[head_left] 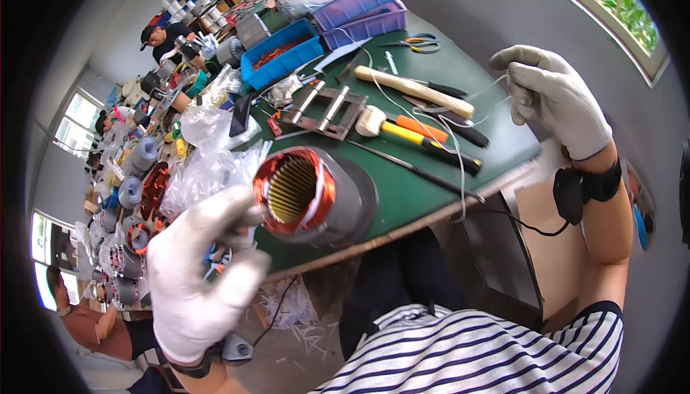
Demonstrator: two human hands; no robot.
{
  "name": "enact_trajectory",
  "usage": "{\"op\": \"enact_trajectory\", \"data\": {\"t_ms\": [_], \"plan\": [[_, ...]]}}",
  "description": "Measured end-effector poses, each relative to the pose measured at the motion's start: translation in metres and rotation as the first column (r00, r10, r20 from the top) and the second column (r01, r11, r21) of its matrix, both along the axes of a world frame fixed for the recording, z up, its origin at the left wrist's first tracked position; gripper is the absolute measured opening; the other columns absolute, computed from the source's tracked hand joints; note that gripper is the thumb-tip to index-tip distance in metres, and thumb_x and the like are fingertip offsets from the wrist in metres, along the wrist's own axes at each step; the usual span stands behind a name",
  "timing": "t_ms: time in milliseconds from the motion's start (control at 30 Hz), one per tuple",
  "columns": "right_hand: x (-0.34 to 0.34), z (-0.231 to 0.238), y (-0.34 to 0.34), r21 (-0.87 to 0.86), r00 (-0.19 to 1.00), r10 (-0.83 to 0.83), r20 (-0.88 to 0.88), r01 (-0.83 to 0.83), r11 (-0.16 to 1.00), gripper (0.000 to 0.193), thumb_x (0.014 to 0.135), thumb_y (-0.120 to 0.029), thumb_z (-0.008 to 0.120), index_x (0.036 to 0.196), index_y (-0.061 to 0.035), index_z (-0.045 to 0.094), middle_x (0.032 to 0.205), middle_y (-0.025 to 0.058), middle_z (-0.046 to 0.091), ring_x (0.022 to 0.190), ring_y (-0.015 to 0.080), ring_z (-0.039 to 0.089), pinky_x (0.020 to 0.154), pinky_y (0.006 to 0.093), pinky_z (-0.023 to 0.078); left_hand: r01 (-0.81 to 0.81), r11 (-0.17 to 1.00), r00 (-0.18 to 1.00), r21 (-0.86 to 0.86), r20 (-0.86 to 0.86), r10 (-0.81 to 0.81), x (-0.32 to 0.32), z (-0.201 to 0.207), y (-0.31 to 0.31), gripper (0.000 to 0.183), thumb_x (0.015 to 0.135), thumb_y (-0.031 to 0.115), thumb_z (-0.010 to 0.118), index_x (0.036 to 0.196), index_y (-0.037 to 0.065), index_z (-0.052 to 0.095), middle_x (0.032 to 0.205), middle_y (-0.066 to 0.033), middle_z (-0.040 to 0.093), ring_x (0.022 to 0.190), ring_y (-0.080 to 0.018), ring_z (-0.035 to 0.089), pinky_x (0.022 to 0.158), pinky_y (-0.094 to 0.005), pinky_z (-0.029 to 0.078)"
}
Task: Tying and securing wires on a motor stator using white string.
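Stator (309, 193), a grey cylinder with copper windings ringing its open mouth, lies on its side at the near edge of the green surface (402, 178), its bore turned toward the person. Nearest of all, the left hand (198, 279), in a white glove, is curled just beside the winding end; its fingers (230, 211) are together and touch the copper rim, though whether they pinch the cord there cannot be told. A thin white cord (453, 135) runs from the stator side across the surface and up to the right hand (553, 99), raised well above the far edge, its gloved grip closed on the cord and drawing it out.

The step in hand looks like lacing or tying the winding head: one hand steadies at the coil while the other pulls the cord through. The next move likely calls for taking up the slack evenly while the left fingers keep the loop seated on the copper.

Beyond the stator lie a mallet (413, 91), screwdrivers with orange and yellow handles (420, 130), a metal frame (327, 110), scissors (420, 42), then blue (284, 56) and purple trays (359, 10). Farther left, more stators and other workers line a long bench.
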State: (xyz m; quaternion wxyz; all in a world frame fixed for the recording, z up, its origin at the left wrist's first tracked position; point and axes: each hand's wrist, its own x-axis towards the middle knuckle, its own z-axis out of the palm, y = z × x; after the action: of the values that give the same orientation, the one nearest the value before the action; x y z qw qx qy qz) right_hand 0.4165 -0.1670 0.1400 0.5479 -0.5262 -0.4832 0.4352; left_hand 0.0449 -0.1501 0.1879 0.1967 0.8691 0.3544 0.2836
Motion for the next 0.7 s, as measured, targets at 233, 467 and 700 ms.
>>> {"op": "enact_trajectory", "data": {"t_ms": [233, 467, 700], "plan": [[-0.043, 0.003, -0.147, 0.04, 0.986, 0.044, 0.158, -0.051, 0.998, 0.022, 0.087, -0.004, 0.05, 0.101, 0.0061, 0.063, 0.06, 0.0008, 0.052, 0.052, 0.0055, 0.047, 0.048, 0.02, 0.038, 0.675, 0.658, 0.736, -0.334, 0.243, -0.632, 0.175, -0.059, -0.049, 0.053, 0.083, 0.016, 0.054, 0.131, -0.003, 0.044, 0.113, -0.0239, 0.06, 0.107, -0.0385, 0.058, 0.093, -0.0367, 0.046], [-0.004, -0.057, -0.242, -0.139, 0.908, -0.235, 0.348, 0.298, 0.944, 0.016, 0.087, -0.004, 0.054, 0.095, 0.0052, 0.064, 0.061, 0.0006, 0.053, 0.052, 0.0045, 0.045, 0.047, 0.0206, 0.037, 0.551, 0.646, 0.829, 0.528, -0.432, -0.354, 0.216, -0.057, -0.051, 0.018, 0.086, 0.019, 0.062, 0.096, 0.006, 0.07, 0.077, -0.0131, 0.067, 0.071, -0.0301, 0.067, 0.066, -0.0382, 0.053], [0.001, -0.112, -0.305, -0.303, 0.937, -0.343, 0.066, 0.346, 0.888, 0.016, 0.087, -0.008, 0.053, 0.088, 0.0035, 0.064, 0.065, 0.0011, 0.058, 0.05, 0.0057, 0.051, 0.048, 0.0191, 0.04, 0.725, 0.593, 0.666, -0.35, 0.137, -0.733, 0.229, -0.043, -0.049, 0.033, 0.093, 0.022, 0.056, 0.102, -0.008, 0.067, 0.079, -0.0063, 0.067, 0.074, -0.0084, 0.059, 0.067, -0.0269, 0.048]]}}
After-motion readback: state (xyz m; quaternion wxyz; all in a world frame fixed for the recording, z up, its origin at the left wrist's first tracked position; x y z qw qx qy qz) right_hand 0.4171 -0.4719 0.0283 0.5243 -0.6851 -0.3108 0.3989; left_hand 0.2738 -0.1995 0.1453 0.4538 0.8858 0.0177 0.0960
